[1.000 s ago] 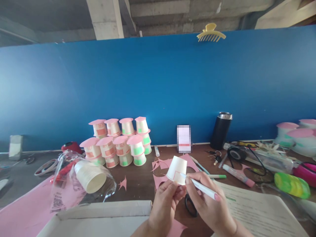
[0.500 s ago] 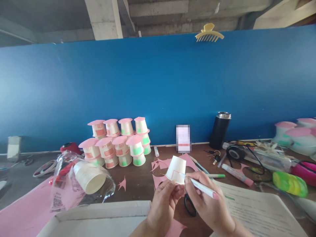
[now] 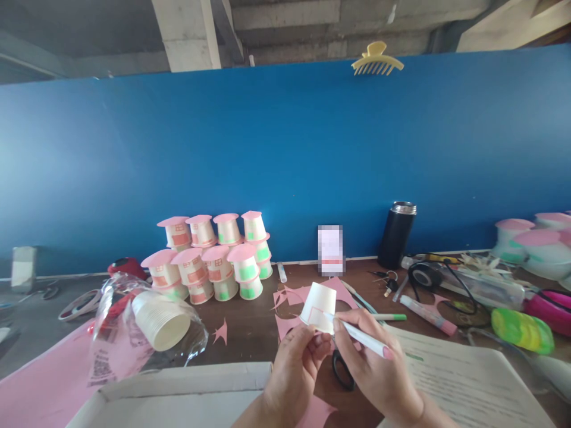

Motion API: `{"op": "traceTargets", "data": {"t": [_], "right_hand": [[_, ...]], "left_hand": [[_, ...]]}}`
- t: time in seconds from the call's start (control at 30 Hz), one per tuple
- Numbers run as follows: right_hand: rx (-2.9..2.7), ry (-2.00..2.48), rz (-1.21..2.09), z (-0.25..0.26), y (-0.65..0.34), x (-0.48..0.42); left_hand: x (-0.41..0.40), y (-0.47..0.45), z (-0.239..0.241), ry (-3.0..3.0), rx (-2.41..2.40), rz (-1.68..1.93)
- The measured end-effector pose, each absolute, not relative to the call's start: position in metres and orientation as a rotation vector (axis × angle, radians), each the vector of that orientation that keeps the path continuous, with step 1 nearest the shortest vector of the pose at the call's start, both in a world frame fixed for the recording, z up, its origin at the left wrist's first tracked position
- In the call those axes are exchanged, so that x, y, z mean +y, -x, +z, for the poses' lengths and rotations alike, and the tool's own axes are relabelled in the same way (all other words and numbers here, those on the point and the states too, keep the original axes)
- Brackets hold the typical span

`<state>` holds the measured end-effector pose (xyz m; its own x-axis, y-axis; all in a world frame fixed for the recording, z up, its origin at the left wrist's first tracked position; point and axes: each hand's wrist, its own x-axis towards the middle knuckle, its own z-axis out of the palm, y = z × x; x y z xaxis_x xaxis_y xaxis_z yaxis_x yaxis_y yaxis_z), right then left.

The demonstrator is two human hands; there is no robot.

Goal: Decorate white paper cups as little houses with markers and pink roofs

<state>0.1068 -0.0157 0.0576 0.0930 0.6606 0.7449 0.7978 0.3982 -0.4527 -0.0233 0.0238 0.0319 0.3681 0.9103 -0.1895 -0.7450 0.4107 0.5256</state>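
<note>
My left hand [image 3: 300,364] grips a white paper cup [image 3: 322,297] by its rim, with the cup upside down and slightly tilted. A pink outline with square corners is drawn low on its side. My right hand [image 3: 375,362] holds a white marker with a pink end [image 3: 363,339], its tip at the cup's wall beside the outline. Under the hands lie pink paper scraps [image 3: 341,291] and scissors, of which a black handle [image 3: 342,371] shows. A green-and-white marker [image 3: 390,317] rests just behind my right hand.
Several decorated cups with pink paper roofs [image 3: 243,252] stand stacked at the back left. Nested cups in a plastic bag [image 3: 165,321] lie left, behind a white box [image 3: 178,380]. A black bottle [image 3: 397,235] stands back right; a printed sheet [image 3: 473,374] lies front right.
The pink outline on the cup looks slightly longer along its upper edge. Both hands, the cup and the marker stay nearly in place; the whole view has shifted very slightly.
</note>
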Motion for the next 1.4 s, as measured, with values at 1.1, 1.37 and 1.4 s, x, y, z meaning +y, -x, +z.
{"op": "traceTargets", "data": {"t": [1.1, 1.37, 1.4], "right_hand": [[-1.617, 1.297, -0.143, 0.0569, -0.1056, -0.015], [-1.622, 1.304, -0.139, 0.0571, -0.1061, -0.0166], [-1.623, 1.305, -0.145, 0.0574, -0.1061, -0.0167]], "left_hand": [[0.0282, 0.0256, 0.0275, -0.283, 0.556, 1.102], [0.0292, 0.0249, 0.0273, -0.287, 0.546, 1.105], [0.0295, 0.0248, 0.0273, -0.287, 0.545, 1.104]]}}
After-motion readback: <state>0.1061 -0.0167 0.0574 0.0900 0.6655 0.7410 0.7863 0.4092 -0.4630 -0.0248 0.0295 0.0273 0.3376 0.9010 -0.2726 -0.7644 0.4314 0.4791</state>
